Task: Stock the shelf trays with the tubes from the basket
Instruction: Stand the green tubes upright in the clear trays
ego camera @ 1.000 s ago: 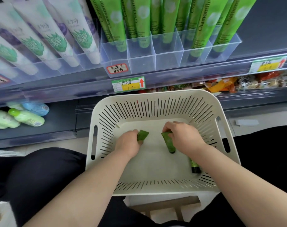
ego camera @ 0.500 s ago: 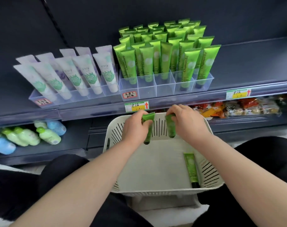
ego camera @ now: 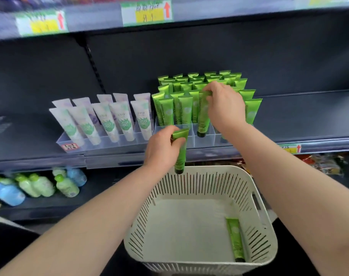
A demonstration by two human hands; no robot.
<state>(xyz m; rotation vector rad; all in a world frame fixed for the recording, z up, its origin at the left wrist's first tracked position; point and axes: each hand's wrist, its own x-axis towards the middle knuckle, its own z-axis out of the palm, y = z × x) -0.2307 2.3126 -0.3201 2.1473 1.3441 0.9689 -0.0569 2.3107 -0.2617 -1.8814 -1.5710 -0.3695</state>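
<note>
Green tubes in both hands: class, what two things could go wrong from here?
The right hand holds a green plastic tube in the clear plastic tray, among standing green tubes; neighbours might topple.
The left hand grips a second green tube by its upper end only; it could slip into the white slotted basket.

A basket (ego camera: 199,177) sits nearest, below and in front of a shelf (ego camera: 309,120). A single tube (ego camera: 235,239) lies inside it along the right wall. On the shelf, a left tray (ego camera: 101,141) and a right tray (ego camera: 190,139) stand side by side, each holding rows of upright tubes (ego camera: 185,108). The right hand (ego camera: 223,104) grips an upper tube (ego camera: 202,120), its lower end in a front compartment of the right tray. The left hand (ego camera: 161,150) grips a lower tube (ego camera: 180,154) before that tray, above the basket's far rim. Bottles (ego camera: 40,184) lie on a lower shelf, far left.
</note>
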